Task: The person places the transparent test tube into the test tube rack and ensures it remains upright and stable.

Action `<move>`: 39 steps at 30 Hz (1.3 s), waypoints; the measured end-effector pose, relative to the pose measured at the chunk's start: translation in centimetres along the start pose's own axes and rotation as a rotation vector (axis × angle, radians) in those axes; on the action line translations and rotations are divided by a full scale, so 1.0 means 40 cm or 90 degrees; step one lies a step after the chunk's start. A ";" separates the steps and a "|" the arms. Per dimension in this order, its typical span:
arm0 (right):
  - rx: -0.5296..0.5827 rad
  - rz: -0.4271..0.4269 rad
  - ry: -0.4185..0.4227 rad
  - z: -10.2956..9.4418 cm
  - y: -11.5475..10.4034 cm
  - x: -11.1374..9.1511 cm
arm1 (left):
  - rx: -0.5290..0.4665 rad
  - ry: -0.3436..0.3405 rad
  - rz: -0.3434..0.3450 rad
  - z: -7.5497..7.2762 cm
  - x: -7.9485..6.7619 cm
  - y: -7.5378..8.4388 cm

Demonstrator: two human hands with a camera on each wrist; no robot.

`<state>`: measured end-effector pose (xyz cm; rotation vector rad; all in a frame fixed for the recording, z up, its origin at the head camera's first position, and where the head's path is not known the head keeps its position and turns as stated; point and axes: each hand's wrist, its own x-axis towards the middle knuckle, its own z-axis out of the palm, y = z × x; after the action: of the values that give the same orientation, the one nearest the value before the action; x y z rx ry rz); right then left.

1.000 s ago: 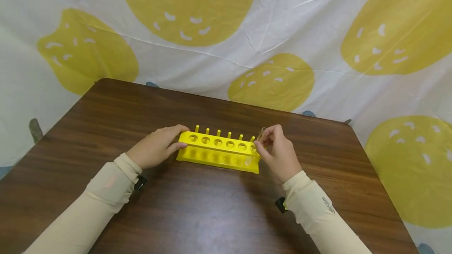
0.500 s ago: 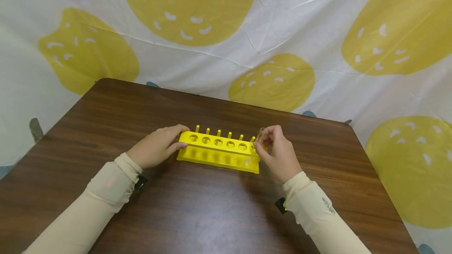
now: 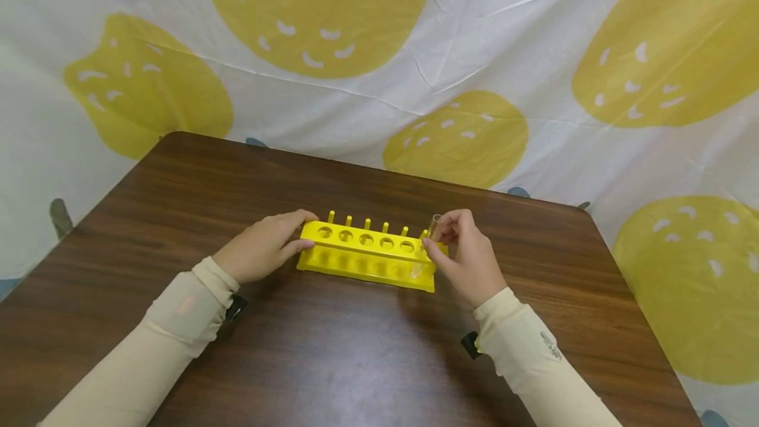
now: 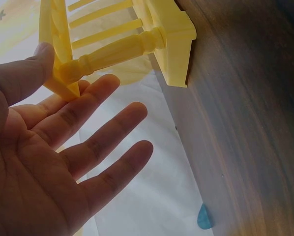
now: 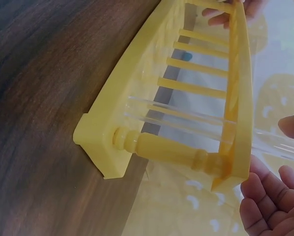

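A yellow test tube rack [image 3: 356, 252] stands on the table, with a row of round holes and short pegs behind. At its left end my left hand [image 3: 261, 249] pinches the top plate between thumb [image 4: 34, 66] and fingers; the other fingers stretch out in the left wrist view. A clear glass test tube [image 3: 435, 223] stands in the rightmost hole, tilted slightly, its lower end [image 3: 416, 271] down in the rack. My right hand [image 3: 471, 256] holds the tube's upper part between thumb and curled fingers. In the right wrist view the contact is partly cut off.
The dark wood table [image 3: 356, 348] reaches well beyond the rack on all sides. Behind its far edge hangs a white cloth [image 3: 332, 111] with big yellow lemon prints. Each wrist carries a small black device, such as the one [image 3: 236, 308] on the left.
The upper end of the test tube has shifted slightly left, and my right thumb has moved a little with it. My left hand and the rack stay where they were.
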<state>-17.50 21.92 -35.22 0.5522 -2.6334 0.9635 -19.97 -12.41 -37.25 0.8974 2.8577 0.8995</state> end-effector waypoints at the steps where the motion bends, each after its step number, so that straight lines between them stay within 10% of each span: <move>1: 0.000 0.001 0.001 -0.001 -0.001 0.000 | -0.002 0.000 0.001 0.000 0.000 0.000; 39: -0.060 0.045 0.032 -0.078 0.083 -0.051 | 0.010 -0.001 -0.014 0.007 0.008 -0.012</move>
<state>-16.77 26.86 -35.53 0.4100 -2.6526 0.8554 -20.43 -12.41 -37.66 0.8654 2.8707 0.8752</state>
